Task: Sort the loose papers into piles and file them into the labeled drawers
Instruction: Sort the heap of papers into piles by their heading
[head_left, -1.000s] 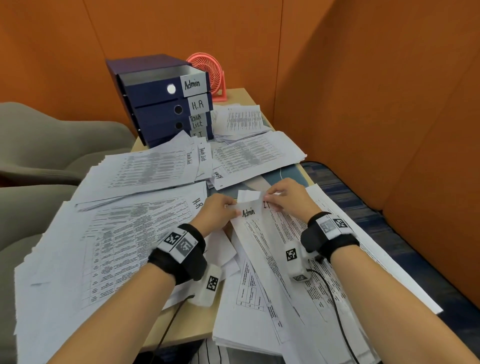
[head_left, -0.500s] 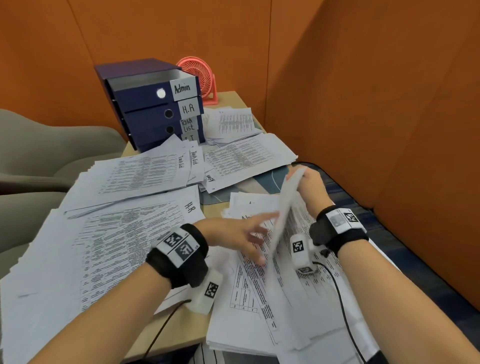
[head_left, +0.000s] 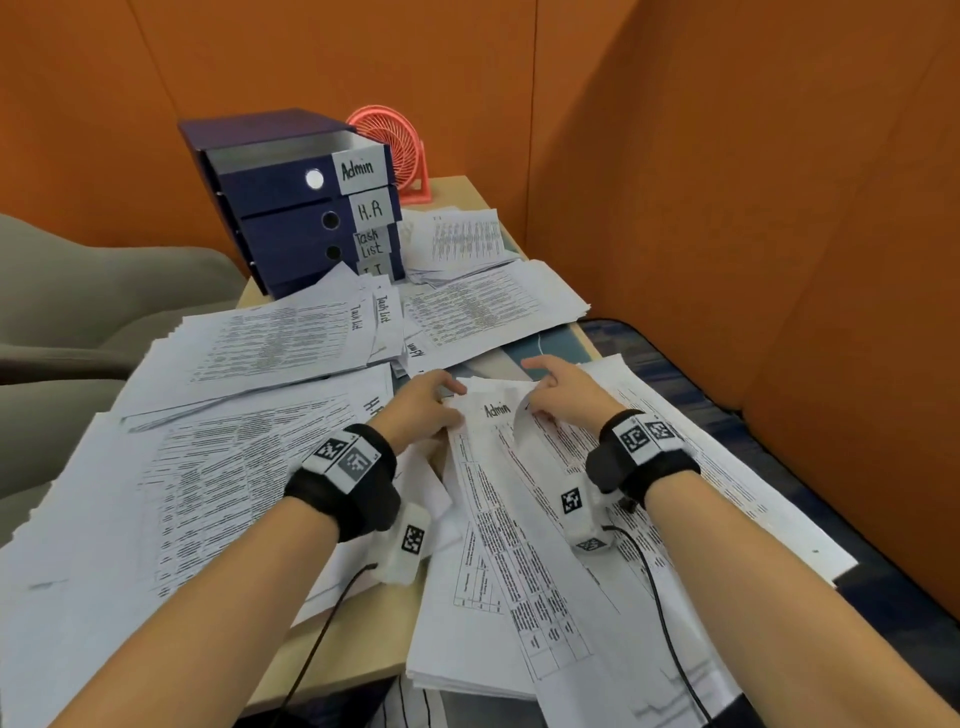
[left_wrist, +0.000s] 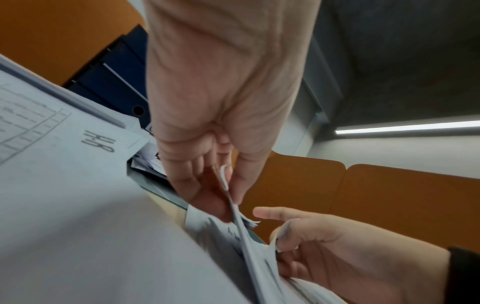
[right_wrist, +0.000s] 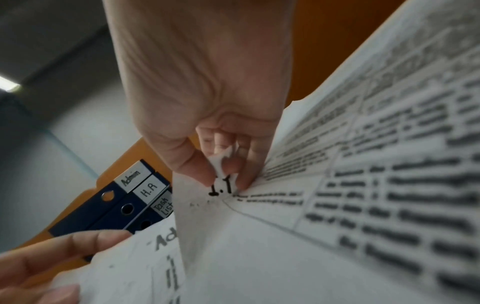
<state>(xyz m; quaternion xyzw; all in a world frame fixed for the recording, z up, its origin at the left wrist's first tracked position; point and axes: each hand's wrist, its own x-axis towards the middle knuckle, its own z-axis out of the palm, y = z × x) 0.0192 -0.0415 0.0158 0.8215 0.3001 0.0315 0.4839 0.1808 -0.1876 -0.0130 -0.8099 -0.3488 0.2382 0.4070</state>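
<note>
You're mid-sort here: your left hand (head_left: 421, 410) has its grip pinched on the top corner of the Admin sheet (head_left: 511, 467), thumb on one side and fingers behind, which shows best from the left wrist. Your right hand (head_left: 566, 397) is pinching the corner of the I.T sheet (right_wrist: 223, 185) that sits right against it, on the stack near the counter's right edge (head_left: 587, 338). So both grips are narrow and each is holding paper, one sheet per hand as far as I can tell.

To do this bit cleanly, peel the two corners apart slowly so nothing underneath rides along. Thin sheets like these probably cling together, so rub thumb against finger before lifting. Read the handwritten tag before you commit.

The H.R pile (head_left: 249, 467) lies along the left edge and the Task List pile (head_left: 270, 348) sits behind it, just in front of the drawer unit (head_left: 301, 208) at the far left corner. Another Admin-marked pile (head_left: 483, 312) lies to the right of the Task List one, so I'd guess that's where the Admin sheet goes. Drop it square on top. The drawers come later; plenty is loose yet.
</note>
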